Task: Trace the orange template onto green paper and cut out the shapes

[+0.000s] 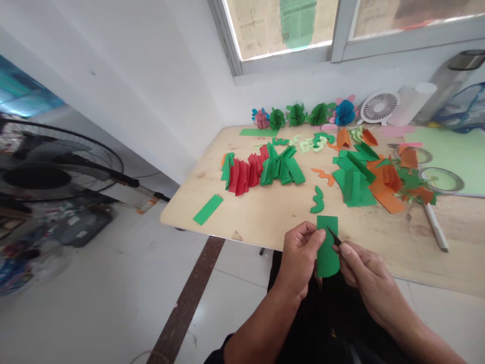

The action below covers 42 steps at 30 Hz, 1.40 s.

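Note:
My left hand (301,253) pinches a strip of green paper (326,258) by its left edge, just off the table's front edge. The strip's lower right side has a rounded, cut outline. My right hand (361,265) is closed round dark scissors (334,236), whose blades lie against the strip's right side; their handles are mostly hidden by my fingers. On the table close above the strip are a wavy green paper cutout (317,200) and an orange one (324,176).
Folded red papers (242,174) and green papers (282,164) stand on the table. Green and orange pieces (386,179), tape rolls (442,179) and a white-handled cutter (435,227) lie right. Paper figures (297,115) and a small fan (380,107) line the wall.

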Tool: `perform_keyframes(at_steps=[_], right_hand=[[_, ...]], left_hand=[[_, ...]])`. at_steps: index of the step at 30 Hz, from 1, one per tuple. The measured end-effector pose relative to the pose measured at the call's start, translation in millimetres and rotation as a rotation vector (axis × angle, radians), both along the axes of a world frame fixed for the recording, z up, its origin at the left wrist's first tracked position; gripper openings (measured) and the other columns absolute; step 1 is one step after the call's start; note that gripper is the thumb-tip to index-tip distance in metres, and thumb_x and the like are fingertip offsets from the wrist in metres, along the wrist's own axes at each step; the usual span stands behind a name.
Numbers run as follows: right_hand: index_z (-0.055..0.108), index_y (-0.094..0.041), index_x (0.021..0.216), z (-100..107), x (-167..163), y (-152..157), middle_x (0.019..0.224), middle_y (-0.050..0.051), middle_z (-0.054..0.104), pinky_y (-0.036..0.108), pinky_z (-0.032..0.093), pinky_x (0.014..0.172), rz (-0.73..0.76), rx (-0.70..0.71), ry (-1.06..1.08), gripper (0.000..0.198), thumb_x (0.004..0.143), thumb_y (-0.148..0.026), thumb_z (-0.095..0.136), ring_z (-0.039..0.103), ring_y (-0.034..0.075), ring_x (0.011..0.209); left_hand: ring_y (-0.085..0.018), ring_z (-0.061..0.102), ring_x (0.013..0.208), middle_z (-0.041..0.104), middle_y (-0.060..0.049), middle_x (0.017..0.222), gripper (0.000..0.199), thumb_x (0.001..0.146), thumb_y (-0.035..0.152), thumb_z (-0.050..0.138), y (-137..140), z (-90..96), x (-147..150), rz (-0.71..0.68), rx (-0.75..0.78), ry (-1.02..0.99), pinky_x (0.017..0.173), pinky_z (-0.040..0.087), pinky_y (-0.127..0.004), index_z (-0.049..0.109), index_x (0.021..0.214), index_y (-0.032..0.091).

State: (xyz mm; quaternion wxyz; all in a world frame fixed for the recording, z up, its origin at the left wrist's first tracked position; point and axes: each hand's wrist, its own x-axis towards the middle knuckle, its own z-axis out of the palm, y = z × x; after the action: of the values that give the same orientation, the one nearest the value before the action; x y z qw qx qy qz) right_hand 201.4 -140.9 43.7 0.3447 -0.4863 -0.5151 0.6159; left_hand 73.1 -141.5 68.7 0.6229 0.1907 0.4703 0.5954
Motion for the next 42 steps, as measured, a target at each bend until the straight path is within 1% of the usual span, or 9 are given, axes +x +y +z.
perform_keyframes(at_steps=[5, 9, 16, 20, 24, 27, 30, 35, 42], right_hand=[[0.045, -0.021, 0.058, 0.8, -0.8, -0.6, 0.047, -0.006, 0.033, 0.024, 0.025, 0.038, -0.011, -0.012, 0.018, 0.048, 0.088, -0.058, 0.052, 0.030, 0.009, 0.042], [0.048, -0.020, 0.060, 2.0, -0.9, -0.1, 0.046, -0.007, 0.032, 0.023, 0.025, 0.037, -0.013, -0.032, 0.033, 0.047, 0.087, -0.058, 0.054, 0.030, 0.009, 0.041], [0.042, -0.022, 0.060, 2.4, -0.2, 1.9, 0.046, -0.008, 0.030, 0.021, 0.024, 0.035, -0.020, -0.037, 0.037, 0.046, 0.086, -0.058, 0.055, 0.028, 0.008, 0.040], [0.042, -0.022, 0.060, 2.3, -0.1, 3.1, 0.047, -0.008, 0.029, 0.021, 0.023, 0.035, -0.009, -0.034, 0.023, 0.046, 0.085, -0.059, 0.054, 0.027, 0.008, 0.040], [0.040, -0.022, 0.058, 2.0, 0.8, 2.3, 0.047, -0.008, 0.029, 0.022, 0.025, 0.036, -0.001, -0.010, -0.004, 0.048, 0.086, -0.059, 0.052, 0.027, 0.008, 0.041], [0.039, -0.022, 0.058, 1.6, 1.6, 1.2, 0.048, -0.007, 0.030, 0.022, 0.026, 0.037, 0.003, -0.010, -0.022, 0.049, 0.087, -0.059, 0.051, 0.028, 0.008, 0.041], [0.040, -0.022, 0.057, 1.6, 1.4, 1.4, 0.048, -0.007, 0.030, 0.023, 0.027, 0.037, 0.005, -0.011, -0.029, 0.049, 0.086, -0.060, 0.052, 0.028, 0.009, 0.041], [0.042, -0.022, 0.058, 3.0, -0.1, 3.9, 0.048, -0.007, 0.030, 0.022, 0.026, 0.037, 0.010, -0.027, -0.002, 0.048, 0.087, -0.059, 0.051, 0.029, 0.008, 0.041], [0.042, -0.021, 0.060, 1.1, 0.7, 4.1, 0.049, -0.007, 0.031, 0.022, 0.024, 0.037, 0.007, -0.017, 0.012, 0.046, 0.088, -0.057, 0.051, 0.029, 0.008, 0.041]], left_hand=[[-0.009, 0.051, 0.049, 0.060, 0.001, 0.054, 0.024, 0.068, 0.031, 0.073, -0.7, 0.4, 0.8, 0.017, 0.011, 0.002, 0.051, 0.041, -0.019, 0.056, 0.062, 0.015], [-0.010, 0.051, 0.050, 0.056, 0.002, 0.053, 0.025, 0.069, 0.033, 0.073, -1.6, -2.4, 0.8, -0.012, 0.005, 0.015, 0.053, 0.041, -0.020, 0.056, 0.063, 0.016], [-0.009, 0.046, 0.050, 0.052, 0.003, 0.055, 0.025, 0.069, 0.034, 0.071, -1.8, -9.3, 0.9, -0.041, -0.016, 0.029, 0.049, 0.035, -0.020, 0.054, 0.066, 0.016], [-0.008, 0.044, 0.048, 0.048, 0.004, 0.053, 0.025, 0.070, 0.034, 0.070, -2.0, -10.0, 1.3, -0.045, -0.015, 0.029, 0.046, 0.031, -0.019, 0.053, 0.066, 0.016], [-0.009, 0.046, 0.052, 0.053, 0.002, 0.056, 0.023, 0.070, 0.032, 0.069, -1.2, -8.2, 1.2, -0.035, -0.003, 0.047, 0.051, 0.036, -0.020, 0.054, 0.066, 0.015], [-0.009, 0.046, 0.055, 0.055, 0.001, 0.058, 0.020, 0.070, 0.029, 0.069, 0.4, -7.2, 0.8, 0.012, 0.020, 0.065, 0.056, 0.038, -0.021, 0.056, 0.066, 0.014], [-0.008, 0.044, 0.055, 0.053, 0.002, 0.056, 0.019, 0.070, 0.027, 0.068, 2.0, -7.4, 0.4, 0.045, 0.035, 0.082, 0.055, 0.037, -0.020, 0.055, 0.064, 0.014], [-0.008, 0.043, 0.053, 0.053, 0.003, 0.056, 0.019, 0.070, 0.027, 0.069, 2.8, -6.8, 1.2, 0.017, 0.026, 0.050, 0.054, 0.037, -0.019, 0.055, 0.065, 0.015], [-0.007, 0.043, 0.053, 0.051, 0.003, 0.055, 0.018, 0.070, 0.025, 0.068, 1.9, -5.2, 3.1, 0.027, 0.031, 0.043, 0.052, 0.036, -0.019, 0.054, 0.063, 0.015]])
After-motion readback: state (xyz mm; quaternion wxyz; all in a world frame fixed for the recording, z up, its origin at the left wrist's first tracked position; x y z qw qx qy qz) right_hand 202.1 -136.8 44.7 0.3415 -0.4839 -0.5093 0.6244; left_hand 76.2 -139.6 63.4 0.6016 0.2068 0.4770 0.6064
